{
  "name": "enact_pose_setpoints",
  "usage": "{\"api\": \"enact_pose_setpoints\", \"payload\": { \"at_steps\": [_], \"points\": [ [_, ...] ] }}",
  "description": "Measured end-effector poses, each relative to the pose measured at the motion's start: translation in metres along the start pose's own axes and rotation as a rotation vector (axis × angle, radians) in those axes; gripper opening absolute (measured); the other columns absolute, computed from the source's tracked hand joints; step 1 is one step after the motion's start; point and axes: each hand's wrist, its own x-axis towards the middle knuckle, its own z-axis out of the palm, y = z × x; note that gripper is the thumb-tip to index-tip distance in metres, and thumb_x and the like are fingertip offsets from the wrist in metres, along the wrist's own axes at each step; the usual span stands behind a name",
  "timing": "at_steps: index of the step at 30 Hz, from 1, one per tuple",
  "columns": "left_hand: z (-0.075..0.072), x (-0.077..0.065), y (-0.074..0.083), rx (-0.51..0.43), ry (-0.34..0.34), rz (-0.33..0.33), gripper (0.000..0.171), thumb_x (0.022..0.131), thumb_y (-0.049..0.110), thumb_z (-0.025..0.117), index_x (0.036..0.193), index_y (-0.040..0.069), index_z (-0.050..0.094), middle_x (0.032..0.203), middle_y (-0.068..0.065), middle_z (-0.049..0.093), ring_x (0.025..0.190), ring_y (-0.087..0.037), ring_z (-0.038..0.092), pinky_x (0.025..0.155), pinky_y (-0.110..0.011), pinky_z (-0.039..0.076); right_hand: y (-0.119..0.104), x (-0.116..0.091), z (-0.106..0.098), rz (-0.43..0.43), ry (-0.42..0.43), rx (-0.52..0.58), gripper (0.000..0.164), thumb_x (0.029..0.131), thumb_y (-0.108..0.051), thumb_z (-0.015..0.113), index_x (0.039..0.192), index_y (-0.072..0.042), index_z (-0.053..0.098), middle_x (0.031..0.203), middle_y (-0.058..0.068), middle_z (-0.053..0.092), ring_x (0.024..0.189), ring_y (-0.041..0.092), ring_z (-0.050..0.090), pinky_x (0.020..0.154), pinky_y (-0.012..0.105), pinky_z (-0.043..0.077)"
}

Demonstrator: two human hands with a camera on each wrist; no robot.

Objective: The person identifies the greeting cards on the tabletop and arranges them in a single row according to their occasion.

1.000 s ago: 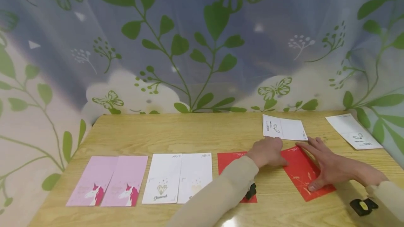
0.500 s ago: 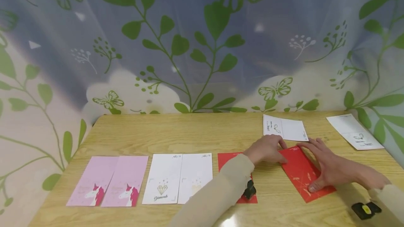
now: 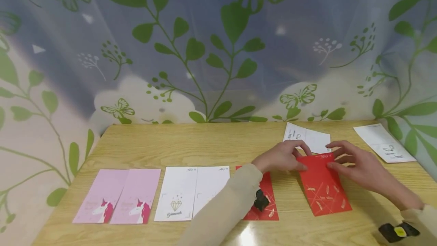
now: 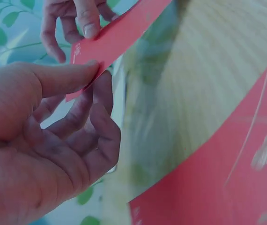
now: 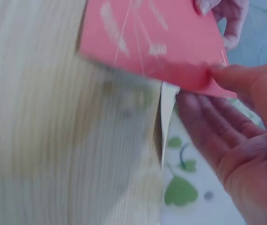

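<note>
A red card [image 3: 322,189] printed with pale feathers and thin lines is held by both hands near its top edge. My left hand [image 3: 280,156] pinches its upper left edge, thumb on top and fingers beneath, as the left wrist view shows. On the opposite edge, my right hand [image 3: 362,170] grips it with the thumb [image 5: 236,79] on the printed face and the fingers under it. The card's upper end is lifted toward the hands. A second red card [image 3: 264,210] lies on the table, partly covered by the left sleeve.
Two pink unicorn cards [image 3: 134,196] lie side by side at the left, then two white diamond cards [image 3: 175,196]. Behind the hands is a white card [image 3: 315,139]; another white card [image 3: 385,143] lies at the far right. A patterned curtain [image 3: 218,48] hangs behind the wooden table [image 3: 205,139].
The red card has turned straighter and its top end has risen. My right hand has gone from lying spread along it to gripping its upper right edge. The white card behind has shifted slightly.
</note>
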Motion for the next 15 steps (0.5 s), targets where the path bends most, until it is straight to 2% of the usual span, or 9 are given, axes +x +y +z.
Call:
{"api": "enact_pose_setpoints", "payload": {
  "at_steps": [3, 5, 7, 9, 13, 15],
  "points": [
    [-0.012, -0.006, -0.002, 0.037, -0.015, 0.041, 0.028, 0.089, 0.014, 0.078, 0.112, 0.021, 0.064, 0.099, 0.007, 0.066, 0.084, -0.004, 0.061, 0.068, -0.023, 0.053, -0.010, 0.003, 0.006, 0.003, 0.030, 0.113, 0.044, 0.081, 0.004, 0.081, 0.121, -0.005, 0.065, 0.106, -0.002, 0.069, 0.082, -0.006, 0.065, 0.067, 0.015, 0.057],
    [-0.019, -0.011, -0.004, 0.087, -0.016, 0.053, 0.028, 0.089, 0.016, 0.079, 0.112, 0.022, 0.064, 0.103, 0.008, 0.066, 0.090, -0.001, 0.060, 0.072, -0.021, 0.052, -0.018, 0.004, 0.010, 0.020, 0.024, 0.174, 0.039, 0.084, 0.002, 0.080, 0.119, -0.006, 0.067, 0.107, -0.011, 0.066, 0.081, -0.001, 0.066, 0.066, 0.018, 0.059],
    [-0.025, -0.016, -0.007, 0.127, -0.016, 0.060, 0.027, 0.089, 0.017, 0.079, 0.112, 0.022, 0.065, 0.107, 0.007, 0.066, 0.094, -0.001, 0.059, 0.075, -0.020, 0.052, -0.024, 0.006, 0.013, 0.045, 0.002, 0.222, 0.035, 0.086, 0.000, 0.079, 0.118, -0.007, 0.068, 0.107, -0.015, 0.065, 0.081, 0.003, 0.068, 0.064, 0.023, 0.060],
    [-0.030, -0.021, -0.010, 0.144, -0.018, 0.054, 0.026, 0.089, 0.017, 0.079, 0.111, 0.022, 0.066, 0.110, 0.007, 0.066, 0.096, -0.002, 0.059, 0.076, -0.019, 0.052, -0.031, 0.008, 0.017, 0.077, -0.032, 0.258, 0.033, 0.088, -0.004, 0.078, 0.119, -0.007, 0.067, 0.110, -0.010, 0.066, 0.081, 0.004, 0.068, 0.064, 0.026, 0.061],
    [-0.038, -0.030, -0.014, 0.146, -0.026, 0.036, 0.024, 0.090, 0.016, 0.079, 0.111, 0.021, 0.069, 0.110, 0.006, 0.068, 0.093, -0.003, 0.063, 0.079, -0.019, 0.054, -0.040, 0.012, 0.023, 0.131, -0.095, 0.303, 0.032, 0.091, -0.008, 0.076, 0.121, -0.005, 0.065, 0.114, 0.012, 0.066, 0.081, 0.007, 0.069, 0.064, 0.030, 0.062],
    [-0.040, -0.032, -0.015, 0.163, -0.028, 0.036, 0.024, 0.090, 0.015, 0.079, 0.112, 0.019, 0.069, 0.110, 0.005, 0.069, 0.094, -0.003, 0.064, 0.083, -0.018, 0.054, -0.042, 0.014, 0.026, 0.143, -0.113, 0.321, 0.031, 0.092, -0.008, 0.075, 0.120, -0.004, 0.065, 0.114, 0.017, 0.065, 0.080, 0.008, 0.069, 0.063, 0.031, 0.061]
  ]
}}
